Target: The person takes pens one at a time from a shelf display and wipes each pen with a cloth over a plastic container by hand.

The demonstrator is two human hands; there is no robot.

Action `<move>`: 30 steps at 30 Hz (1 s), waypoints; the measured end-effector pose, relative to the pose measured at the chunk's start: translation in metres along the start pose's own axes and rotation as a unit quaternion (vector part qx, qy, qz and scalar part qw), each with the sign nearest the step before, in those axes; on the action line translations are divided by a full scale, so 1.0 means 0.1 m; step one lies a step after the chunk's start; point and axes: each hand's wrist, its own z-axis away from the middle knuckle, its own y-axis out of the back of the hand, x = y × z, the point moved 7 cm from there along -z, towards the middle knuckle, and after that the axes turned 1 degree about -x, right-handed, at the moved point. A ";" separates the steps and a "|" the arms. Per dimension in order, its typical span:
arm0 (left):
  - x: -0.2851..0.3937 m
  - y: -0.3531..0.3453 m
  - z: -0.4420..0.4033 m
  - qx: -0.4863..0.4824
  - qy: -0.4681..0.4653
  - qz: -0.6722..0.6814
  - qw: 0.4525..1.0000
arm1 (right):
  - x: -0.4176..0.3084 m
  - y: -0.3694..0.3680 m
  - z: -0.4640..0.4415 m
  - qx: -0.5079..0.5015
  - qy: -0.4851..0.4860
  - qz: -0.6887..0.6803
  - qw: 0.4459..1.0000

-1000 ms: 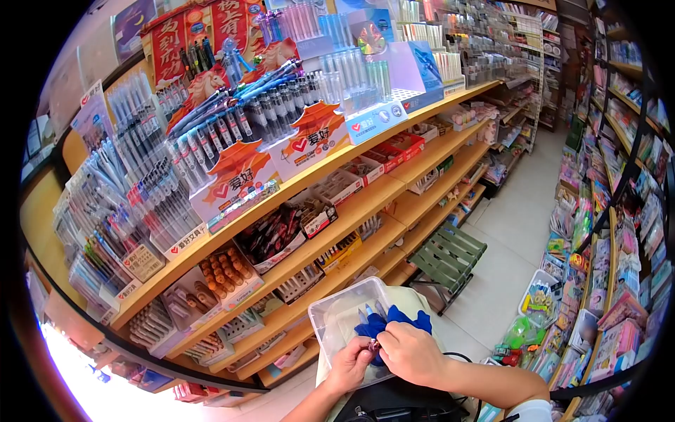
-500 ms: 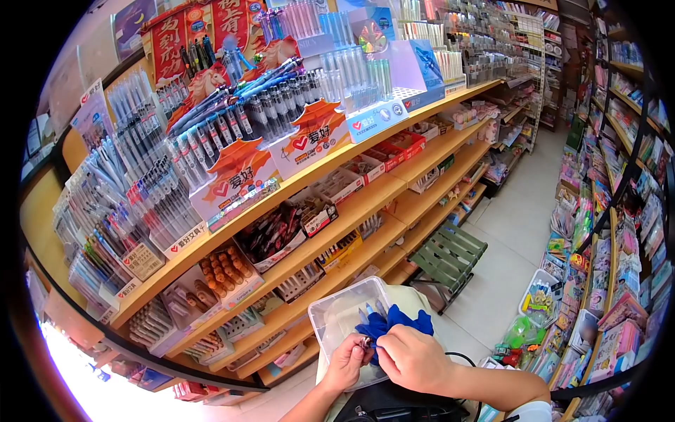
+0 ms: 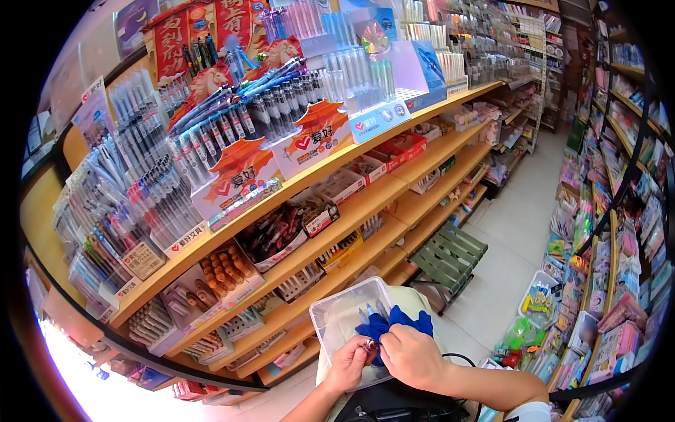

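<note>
My left hand is closed around a small, dark, shiny object whose kind I cannot make out. Right beside it, my right hand is closed, with its fingers gripping a crumpled blue cloth. Part of the cloth hangs down between the two hands. Both hands are over a clear plastic box that rests on my lap. A few light-blue pens stick up inside the box, next to the cloth. The fingertips of my right hand are partly hidden.
A wooden shelf unit holding several pen displays and boxes runs along the left. A green folding stool stands ahead on the tiled floor. Racks of packaged goods line the right, with a white basket low down. A black bag is at my lap.
My hands stay close together over the box, with only slight finger movement. The blue cloth has shifted a little in my right hand.
</note>
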 end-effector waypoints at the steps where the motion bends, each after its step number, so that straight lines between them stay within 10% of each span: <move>1: -0.01 0.01 0.00 -0.002 0.010 0.013 1.000 | 0.01 0.01 0.00 0.005 -0.005 -0.001 1.000; 30: -0.04 0.00 0.00 -0.031 0.065 0.076 0.995 | -0.01 0.00 -0.05 -0.021 0.007 -0.004 1.000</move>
